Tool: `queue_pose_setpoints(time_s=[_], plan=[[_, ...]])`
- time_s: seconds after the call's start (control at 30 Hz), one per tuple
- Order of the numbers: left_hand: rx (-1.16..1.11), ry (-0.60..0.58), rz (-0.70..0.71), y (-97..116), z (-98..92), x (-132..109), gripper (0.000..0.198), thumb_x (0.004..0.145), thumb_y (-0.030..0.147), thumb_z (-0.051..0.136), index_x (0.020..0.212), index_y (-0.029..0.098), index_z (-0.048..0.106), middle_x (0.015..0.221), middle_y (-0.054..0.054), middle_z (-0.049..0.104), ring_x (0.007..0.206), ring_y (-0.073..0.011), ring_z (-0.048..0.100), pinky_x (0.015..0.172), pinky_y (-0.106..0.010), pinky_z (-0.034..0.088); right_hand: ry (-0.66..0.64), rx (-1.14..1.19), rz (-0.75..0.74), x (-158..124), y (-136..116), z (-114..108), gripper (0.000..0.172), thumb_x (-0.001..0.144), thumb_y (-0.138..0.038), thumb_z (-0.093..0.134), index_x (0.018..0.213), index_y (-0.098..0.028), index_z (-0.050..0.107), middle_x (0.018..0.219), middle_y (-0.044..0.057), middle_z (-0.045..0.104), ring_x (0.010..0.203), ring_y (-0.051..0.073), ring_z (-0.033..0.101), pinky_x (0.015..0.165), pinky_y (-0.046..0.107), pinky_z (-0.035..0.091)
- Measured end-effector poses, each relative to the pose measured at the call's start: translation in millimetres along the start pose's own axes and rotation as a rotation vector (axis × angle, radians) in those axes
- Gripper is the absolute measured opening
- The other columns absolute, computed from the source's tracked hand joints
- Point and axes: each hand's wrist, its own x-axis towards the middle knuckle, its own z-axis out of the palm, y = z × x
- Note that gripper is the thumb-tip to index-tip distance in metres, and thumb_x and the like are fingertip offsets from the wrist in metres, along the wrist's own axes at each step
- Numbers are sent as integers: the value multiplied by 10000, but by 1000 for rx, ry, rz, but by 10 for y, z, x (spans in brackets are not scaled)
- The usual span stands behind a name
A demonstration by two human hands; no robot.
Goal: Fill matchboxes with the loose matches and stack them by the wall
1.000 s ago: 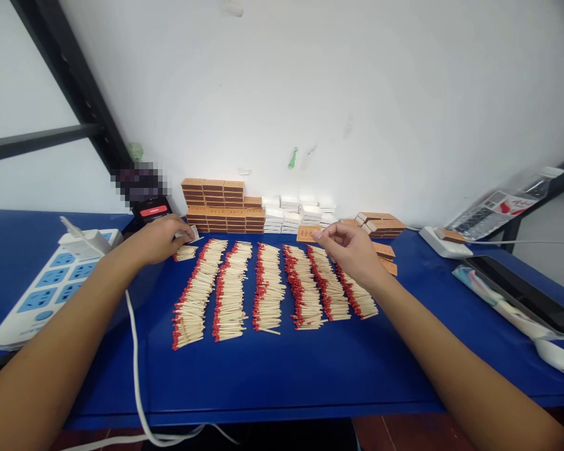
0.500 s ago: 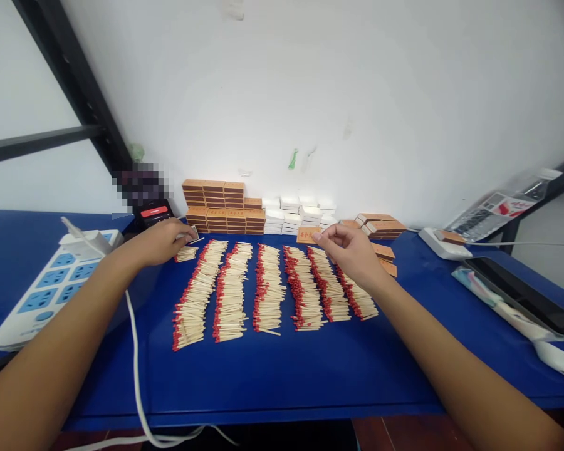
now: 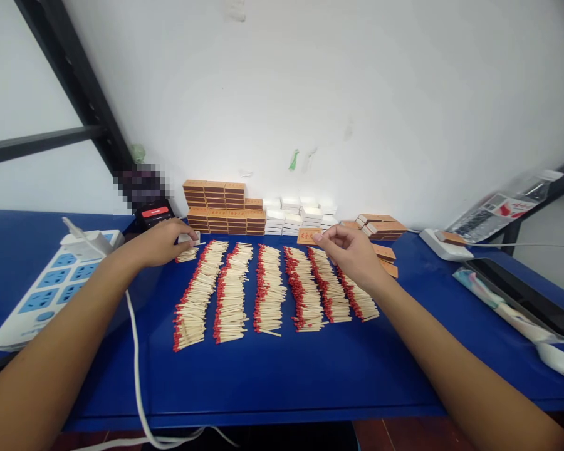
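Grips a small white box [image 3: 190,237] in the left hand [image 3: 162,242], fingers closed over its near end. Holds it low over the blue table [image 3: 282,376], long axis crosswise, roughly along the wall; open side too small to tell.

Directly beneath that grip, a little heap of matches [image 3: 186,255], sticks lying crosswise. Just to its right, six long rows of matches [image 3: 267,288], running from the wall side toward the body, each stick crosswise with its red head to the left. Just behind the grip, a dark phone [image 3: 153,213] and a stack of orange boxes [image 3: 223,207]; next along the wall, a stack of white boxes [image 3: 298,213].

Pinches thumb and forefinger together on the right hand [image 3: 352,250], over the far ends of the right-hand rows; anything between the tips too small to tell. Just beyond those tips, a flat orange box [image 3: 307,235] on the table. Right of that hand, loose orange boxes [image 3: 380,227].

Reaches forward with both forearms from the bottom corners, left palm down, right hand curled with the other fingers tucked.

Left of the left wrist, a white power strip [image 3: 51,282]; under the left forearm, a white cable [image 3: 134,351] down to the table edge. Well to the right, a second power strip [image 3: 444,244], a dark tablet [image 3: 521,291] and a plastic bag [image 3: 502,207].
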Motion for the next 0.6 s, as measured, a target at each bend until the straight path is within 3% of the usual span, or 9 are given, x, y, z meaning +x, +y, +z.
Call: queue_pose_setpoints(time_s=[0.2,0.4,0.6], plan=[[74,55,-13,-51,3,4,432,876,550,574,1030,216,800,1095,-133,767,1100,-325,674,990,-427,527,10,-20,-12,2,-21,12,547,801,-732,782,714,-218,618,591,-17,536,548,132,428,526,307,318],[125,154,-47,1,-27,-3,335,849,467,586,914,198,774,994,-138,729,997,-317,677,889,-421,511,7,-33,-8,11,-12,5,575,779,-762,776,709,-211,626,579,-16,536,549,136,436,532,309,323],[88,214,2,119,-28,4,479,935,574,522,927,196,817,944,-134,704,960,-300,650,890,-413,495,8,-30,-11,5,-15,5,569,781,-742,789,699,-206,617,577,-22,527,548,125,415,539,305,315]])
